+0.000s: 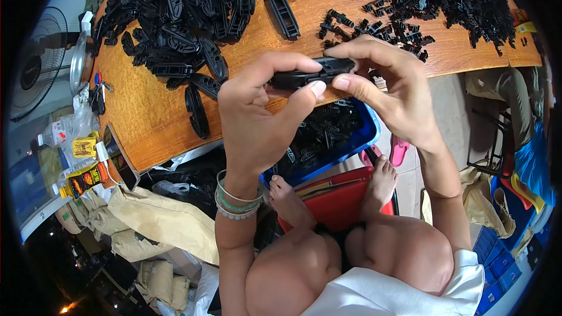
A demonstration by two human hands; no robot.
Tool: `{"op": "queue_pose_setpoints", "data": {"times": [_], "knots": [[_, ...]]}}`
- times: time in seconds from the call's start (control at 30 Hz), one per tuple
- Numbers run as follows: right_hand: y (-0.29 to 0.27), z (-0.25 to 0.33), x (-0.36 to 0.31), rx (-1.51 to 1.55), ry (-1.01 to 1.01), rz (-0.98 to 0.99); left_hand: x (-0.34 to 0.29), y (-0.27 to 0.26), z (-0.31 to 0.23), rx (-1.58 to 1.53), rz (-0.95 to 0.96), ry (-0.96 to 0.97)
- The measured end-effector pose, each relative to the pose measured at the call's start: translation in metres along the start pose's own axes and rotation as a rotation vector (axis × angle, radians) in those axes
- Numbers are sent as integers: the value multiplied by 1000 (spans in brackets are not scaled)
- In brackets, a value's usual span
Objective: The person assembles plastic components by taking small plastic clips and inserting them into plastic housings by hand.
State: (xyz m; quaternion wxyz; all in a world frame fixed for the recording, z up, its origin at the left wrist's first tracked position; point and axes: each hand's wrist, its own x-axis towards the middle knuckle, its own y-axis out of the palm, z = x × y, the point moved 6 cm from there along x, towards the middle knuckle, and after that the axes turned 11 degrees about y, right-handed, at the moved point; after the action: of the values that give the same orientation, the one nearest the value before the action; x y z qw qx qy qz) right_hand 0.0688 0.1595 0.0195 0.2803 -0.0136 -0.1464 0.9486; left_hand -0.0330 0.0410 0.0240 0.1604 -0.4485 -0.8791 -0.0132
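Observation:
A long black plastic part (313, 74) is held level above the table's front edge, one end in each hand. My left hand (266, 96) grips its left end between thumb and fingers. The right end is pinched by my right hand (389, 85), thumb below and fingers on top. Fingertips hide both ends of the part. On the wooden table (158, 126), a heap of similar long black parts (193, 11) lies at the back left. One loose black part (283, 14) lies beyond my hands, and many small black clips (380, 29) are spread to the right.
Below the table edge stands a blue bin (372, 126) with black parts in it. My feet rest by a red container (333, 199). A fan (38, 64) and bottles (85, 178) are at the left; paper sacks (164, 216) lie on the lower left. Another person's leg (518, 99) shows at right.

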Motion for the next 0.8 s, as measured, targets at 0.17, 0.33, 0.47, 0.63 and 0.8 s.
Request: {"op": "queue_pose_setpoints", "data": {"times": [0.17, 0.33, 0.47, 0.63, 0.8], "knots": [[-6, -9, -7, 107, 115, -14, -2, 9, 1, -109, 52, -55], [8, -18, -28, -72, 89, 423, 8, -4, 11, 72, 190, 2], [28, -14, -34, -59, 24, 357, 40, -17, 24, 568, 152, 141], [-40, -10, 37, -671, -416, -354, 57, 6, 30, 1207, 292, 379], [-44, -9, 76, -773, 5, -269, 48, -6, 26, 1074, 156, 367]]}}
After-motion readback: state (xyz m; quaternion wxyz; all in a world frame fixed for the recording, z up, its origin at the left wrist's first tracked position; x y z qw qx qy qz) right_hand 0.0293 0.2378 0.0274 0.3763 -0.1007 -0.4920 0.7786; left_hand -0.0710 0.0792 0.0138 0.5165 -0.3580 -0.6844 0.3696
